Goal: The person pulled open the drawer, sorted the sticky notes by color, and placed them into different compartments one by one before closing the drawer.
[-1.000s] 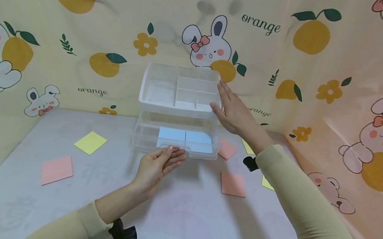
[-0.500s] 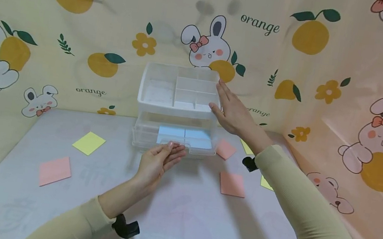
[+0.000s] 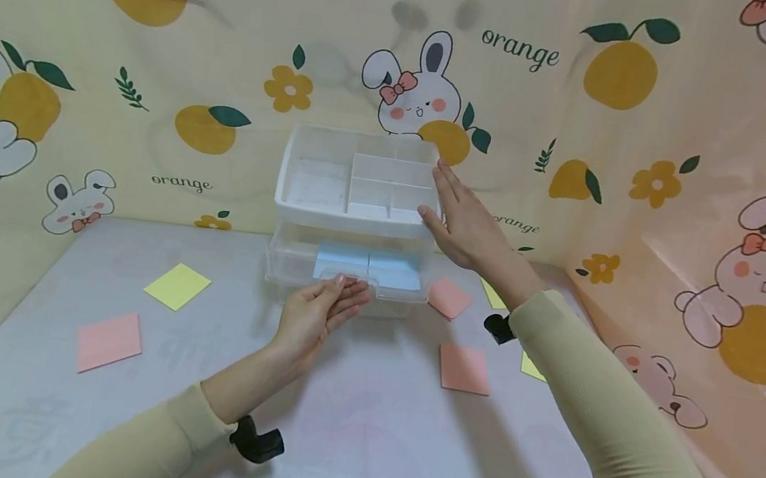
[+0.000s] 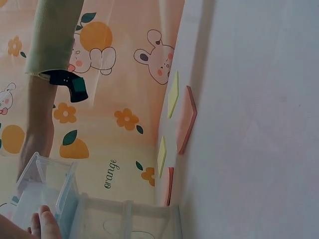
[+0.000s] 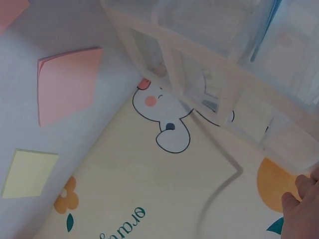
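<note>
A clear plastic drawer organizer [image 3: 355, 223] with a divided top tray stands at the back of the table. Its drawer [image 3: 290, 261] juts out at the front, and two blue sticky note pads [image 3: 393, 269] lie inside. At the drawer's front edge my left hand [image 3: 309, 315] touches the handle area with fingers nearly straight and held together. My right hand [image 3: 466, 219] is spread against the right side of the top tray. In the left wrist view, the left fingers [image 4: 47, 224] show in front of the drawer. The right wrist view shows the organizer's frame [image 5: 199, 64] beside part of the right hand.
Pink sticky notes [image 3: 465, 369] and yellow ones [image 3: 494, 294] lie to the right of the organizer. More lie to the left, one yellow pad [image 3: 178, 287] and one pink pad [image 3: 110, 343]. A patterned cloth [image 3: 234, 36] hangs close behind.
My left hand has moved slightly away from me, and the drawer with the blue pads has slid further into the organizer. The right hand stays against the tray's side.
</note>
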A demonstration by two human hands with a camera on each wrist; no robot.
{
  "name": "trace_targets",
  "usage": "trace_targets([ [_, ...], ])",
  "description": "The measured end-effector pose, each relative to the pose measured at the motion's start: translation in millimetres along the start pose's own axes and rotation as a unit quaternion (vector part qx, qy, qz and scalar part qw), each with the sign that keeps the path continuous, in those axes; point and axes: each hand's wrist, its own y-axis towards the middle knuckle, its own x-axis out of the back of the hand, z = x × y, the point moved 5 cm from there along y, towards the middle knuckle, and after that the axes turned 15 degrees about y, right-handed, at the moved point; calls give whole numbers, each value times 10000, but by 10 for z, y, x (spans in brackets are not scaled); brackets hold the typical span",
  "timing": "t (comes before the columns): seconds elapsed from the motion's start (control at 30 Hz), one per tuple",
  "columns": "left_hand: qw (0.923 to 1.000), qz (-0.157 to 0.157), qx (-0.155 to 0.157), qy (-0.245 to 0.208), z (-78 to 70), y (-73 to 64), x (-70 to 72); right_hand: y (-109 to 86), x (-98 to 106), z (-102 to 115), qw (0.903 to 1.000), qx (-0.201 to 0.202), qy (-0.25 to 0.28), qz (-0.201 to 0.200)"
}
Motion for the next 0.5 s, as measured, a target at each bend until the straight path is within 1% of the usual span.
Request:
trace_targets([
  [0.3, 10000, -23, 16, -45, -20, 84, -20, -10, -2, -7, 10000, 4, 26, -28],
  [0.5, 10000, 2, 47, 12, -32, 151, -16, 2, -1, 4, 10000, 44, -2, -59],
])
